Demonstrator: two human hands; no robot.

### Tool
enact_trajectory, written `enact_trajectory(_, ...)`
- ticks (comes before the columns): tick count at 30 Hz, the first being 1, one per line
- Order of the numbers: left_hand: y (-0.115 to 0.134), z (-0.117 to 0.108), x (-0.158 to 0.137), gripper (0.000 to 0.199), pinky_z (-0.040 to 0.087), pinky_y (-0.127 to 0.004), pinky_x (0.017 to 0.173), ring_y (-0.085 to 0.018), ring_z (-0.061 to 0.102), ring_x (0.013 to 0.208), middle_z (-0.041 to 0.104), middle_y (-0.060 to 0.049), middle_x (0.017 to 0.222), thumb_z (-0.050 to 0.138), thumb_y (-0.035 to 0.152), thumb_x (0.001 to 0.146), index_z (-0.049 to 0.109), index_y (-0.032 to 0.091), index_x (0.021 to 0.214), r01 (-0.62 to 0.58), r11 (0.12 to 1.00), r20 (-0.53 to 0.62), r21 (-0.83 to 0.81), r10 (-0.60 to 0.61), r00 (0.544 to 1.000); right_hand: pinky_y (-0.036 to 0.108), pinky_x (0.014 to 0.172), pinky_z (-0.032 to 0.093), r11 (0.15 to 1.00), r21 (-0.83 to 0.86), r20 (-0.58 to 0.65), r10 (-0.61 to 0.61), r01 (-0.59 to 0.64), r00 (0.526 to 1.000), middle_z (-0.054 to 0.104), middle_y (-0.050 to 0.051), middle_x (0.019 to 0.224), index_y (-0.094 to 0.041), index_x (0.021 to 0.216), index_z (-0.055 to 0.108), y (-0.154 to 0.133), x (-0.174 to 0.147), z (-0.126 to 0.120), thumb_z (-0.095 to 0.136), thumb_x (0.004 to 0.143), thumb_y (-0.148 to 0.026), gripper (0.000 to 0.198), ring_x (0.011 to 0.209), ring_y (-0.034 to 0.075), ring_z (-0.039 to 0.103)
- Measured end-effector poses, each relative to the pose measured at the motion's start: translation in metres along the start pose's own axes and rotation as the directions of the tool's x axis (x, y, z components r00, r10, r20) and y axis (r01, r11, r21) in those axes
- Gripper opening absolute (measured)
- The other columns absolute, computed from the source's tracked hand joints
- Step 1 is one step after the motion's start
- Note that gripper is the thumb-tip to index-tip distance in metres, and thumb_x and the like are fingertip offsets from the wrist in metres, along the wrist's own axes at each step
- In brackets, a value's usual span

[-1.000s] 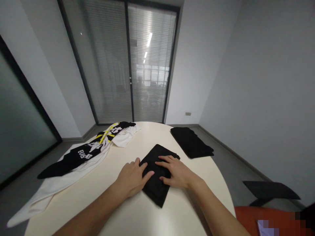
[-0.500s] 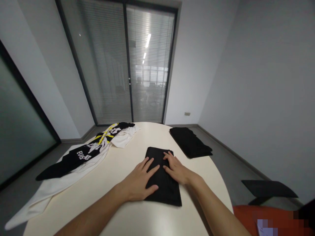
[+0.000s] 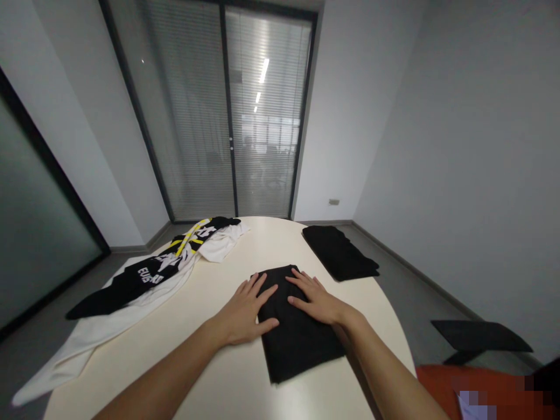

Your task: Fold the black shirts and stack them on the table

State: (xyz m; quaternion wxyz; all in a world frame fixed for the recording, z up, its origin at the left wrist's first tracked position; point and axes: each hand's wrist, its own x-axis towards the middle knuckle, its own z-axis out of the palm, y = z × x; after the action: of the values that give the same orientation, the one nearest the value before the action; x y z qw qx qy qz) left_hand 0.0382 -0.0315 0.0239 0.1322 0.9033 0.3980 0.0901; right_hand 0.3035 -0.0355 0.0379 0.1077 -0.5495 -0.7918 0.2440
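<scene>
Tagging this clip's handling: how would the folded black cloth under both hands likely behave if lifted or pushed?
Being folded fabric, the black cloth would probably sag or unfold if lifted by one edge. Lying flat and low, it seems unlikely to roll or tip. The table looks smooth, so a push may slide it.

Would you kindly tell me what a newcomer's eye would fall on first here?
Probably the left hand and right hand, spread on the black cloth on the near half of the table. Next, the yellow-striped garment along the table's left side, then the other cloth at the far right.
</scene>
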Motion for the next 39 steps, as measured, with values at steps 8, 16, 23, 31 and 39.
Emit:
enact_trajectory(8,0.025,-0.013,-0.008,0.089,0.012,-0.06,0.12,-0.037,-0.001,0.151,0.001,-0.002,0.166,0.063,0.058,0.083,0.016,0.038,0.156,-0.145,0.99,0.019,0.003,0.144,0.989,0.043,0.102,0.042,0.946,-0.228,-0.259,0.167,-0.229,0.951,0.06,0.019,0.13,-0.013,0.128,0.061,-0.012,-0.007,-0.007,0.048,0.087,-0.069,0.071,0.121,0.033,0.055)
enact_trajectory(16,0.034,0.005,-0.002,0.088,0.01,-0.063,0.119,-0.039,0.001,0.15,0.005,-0.004,0.166,0.061,0.065,0.082,0.022,0.036,0.156,-0.082,0.997,-0.007,-0.016,0.082,0.997,0.034,0.07,0.044,0.875,-0.143,-0.272,0.414,-0.462,0.869,0.07,0.015,0.097,-0.018,0.088,0.061,-0.014,-0.005,-0.007,0.046,0.087,-0.069,0.054,0.09,0.029,0.067)
enact_trajectory(23,0.034,0.01,0.001,0.072,0.01,-0.056,0.122,-0.03,-0.003,0.152,0.0,-0.003,0.166,0.039,0.053,0.098,0.007,0.03,0.158,-0.098,0.993,-0.075,-0.065,0.093,0.993,0.029,0.068,0.041,0.929,-0.014,-0.348,0.342,-0.37,0.873,0.07,0.01,0.09,-0.02,0.096,0.051,-0.008,0.007,0.0,0.054,0.092,-0.046,0.026,0.082,0.023,0.066)
enact_trajectory(31,0.024,0.022,0.009,0.068,0.025,-0.05,0.119,-0.03,0.011,0.151,0.015,-0.009,0.165,0.032,0.052,0.1,0.019,0.018,0.157,0.116,0.992,-0.296,-0.046,-0.125,0.947,0.032,0.091,0.046,0.994,-0.021,-0.374,0.09,-0.106,0.923,0.068,0.006,0.119,-0.027,0.126,0.052,-0.002,0.013,-0.018,0.053,0.091,-0.018,0.036,0.11,0.022,0.064)
enact_trajectory(39,0.003,0.022,0.018,0.063,0.023,-0.053,0.118,-0.036,0.021,0.148,0.03,-0.012,0.16,0.039,0.044,0.096,0.038,0.015,0.151,0.339,0.936,-0.331,0.09,-0.293,0.897,0.035,0.099,0.047,0.975,-0.185,-0.47,0.019,-0.12,0.883,0.069,0.005,0.121,-0.025,0.117,0.067,0.014,0.036,-0.091,0.053,0.091,-0.019,0.03,0.114,0.024,0.063)
